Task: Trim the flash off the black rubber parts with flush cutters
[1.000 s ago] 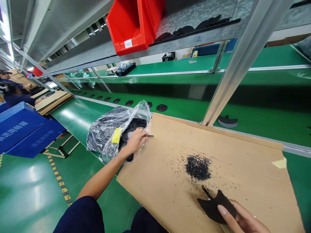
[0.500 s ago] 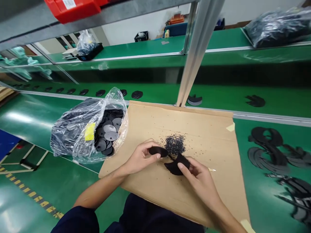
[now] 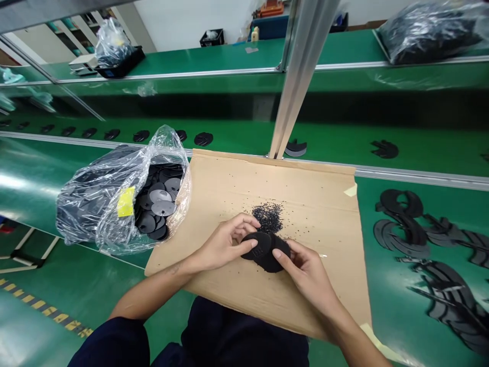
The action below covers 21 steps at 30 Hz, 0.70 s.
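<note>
My left hand (image 3: 225,242) pinches a thin black disc (image 3: 256,246) with faint raised marks between thumb and fingers. My right hand (image 3: 305,265) is closed on a black curved foam-like piece (image 3: 272,261), its thumb on top. Disc and curved piece overlap, with the disc uppermost on the left; whether they are joined I cannot tell. Just beyond my hands lies a pile of tiny black bits (image 3: 268,216) on brown paper (image 3: 229,183). To the left, an open clear plastic bag (image 3: 95,204) is filled with black discs (image 3: 163,207).
Curved black pieces (image 3: 401,244) lie in stacks on the green table at the right. A metal post (image 3: 292,102) rises behind the paper. Along the green surface at the back runs a row of black pieces (image 3: 204,138). A filled plastic bag (image 3: 431,35) sits on the upper shelf.
The disc and curved piece were apart, linked by a thin dark strip; now they overlap. My left hand has turned the disc face up. The view has shifted slightly.
</note>
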Each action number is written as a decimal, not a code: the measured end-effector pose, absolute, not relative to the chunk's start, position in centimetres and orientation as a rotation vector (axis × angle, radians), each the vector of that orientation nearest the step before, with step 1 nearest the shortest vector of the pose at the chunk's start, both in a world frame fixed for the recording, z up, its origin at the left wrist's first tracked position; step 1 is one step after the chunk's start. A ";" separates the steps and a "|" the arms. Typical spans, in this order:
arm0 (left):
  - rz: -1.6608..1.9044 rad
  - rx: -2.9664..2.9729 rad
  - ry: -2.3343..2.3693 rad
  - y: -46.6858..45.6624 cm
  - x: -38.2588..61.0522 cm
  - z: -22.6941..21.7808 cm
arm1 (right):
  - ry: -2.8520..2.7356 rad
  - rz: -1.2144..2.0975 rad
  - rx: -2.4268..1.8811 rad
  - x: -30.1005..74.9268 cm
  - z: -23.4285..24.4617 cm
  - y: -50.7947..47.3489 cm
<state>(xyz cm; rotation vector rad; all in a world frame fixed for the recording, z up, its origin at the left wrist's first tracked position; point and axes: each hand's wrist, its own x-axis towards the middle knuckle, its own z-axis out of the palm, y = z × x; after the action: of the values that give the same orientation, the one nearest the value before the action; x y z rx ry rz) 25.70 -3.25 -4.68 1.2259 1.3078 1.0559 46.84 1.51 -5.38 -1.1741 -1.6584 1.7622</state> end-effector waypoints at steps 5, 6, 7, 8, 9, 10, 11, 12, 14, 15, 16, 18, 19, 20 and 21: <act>1.163 1.441 1.433 -3.4 26.7 -5.5 | -1.598 1.816 -1.114 46.6 -5.2 1.4; 1.186 1.503 1.469 -3.5 26.8 -5.7 | -1.587 1.811 -1.111 46.6 -5.2 1.3; 1.201 1.567 1.501 -3.6 26.8 -5.8 | -1.582 1.806 -1.108 46.6 -5.2 1.3; 1.212 1.629 1.526 -3.7 26.9 -5.9 | -1.580 1.798 -1.105 46.6 -5.2 1.2; 1.218 1.683 1.542 -3.7 27.0 -6.0 | -1.581 1.790 -1.102 46.6 -5.3 1.2; 1.227 1.725 1.550 -3.8 27.1 -6.0 | -1.586 1.781 -1.100 46.5 -5.3 1.1; 1.238 1.758 1.553 -3.8 27.2 -6.0 | -1.593 1.771 -1.098 46.5 -5.4 1.1; 1.253 1.781 1.555 -3.8 27.3 -6.0 | -1.599 1.761 -1.094 46.5 -5.4 1.1; 1.290 1.804 1.558 -3.8 27.4 -6.0 | -1.604 1.752 -1.078 46.5 -5.5 1.0; 1.308 1.806 1.560 -3.8 27.5 -6.0 | -1.604 1.750 -1.071 46.4 -5.5 1.0; 1.322 1.804 1.562 -3.8 27.6 -6.0 | -1.605 1.747 -1.068 46.4 -5.5 1.0; 1.341 1.796 1.564 -3.8 27.8 -6.1 | -1.612 1.735 -1.070 46.4 -5.5 0.9; 1.347 1.797 1.561 -3.8 27.8 -6.1 | -1.618 1.728 -1.073 46.3 -5.5 0.9; 1.353 1.802 1.555 -3.9 27.9 -6.1 | -1.623 1.718 -1.076 46.3 -5.5 0.9; 1.360 1.812 1.545 -3.9 28.0 -6.1 | -1.627 1.707 -1.079 46.3 -5.5 0.9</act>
<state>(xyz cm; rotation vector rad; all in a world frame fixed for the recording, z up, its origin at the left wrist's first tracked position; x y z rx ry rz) 27.97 -3.95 -6.13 1.8117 1.5449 1.3597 46.26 0.93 -5.46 -1.0786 -1.6273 1.7074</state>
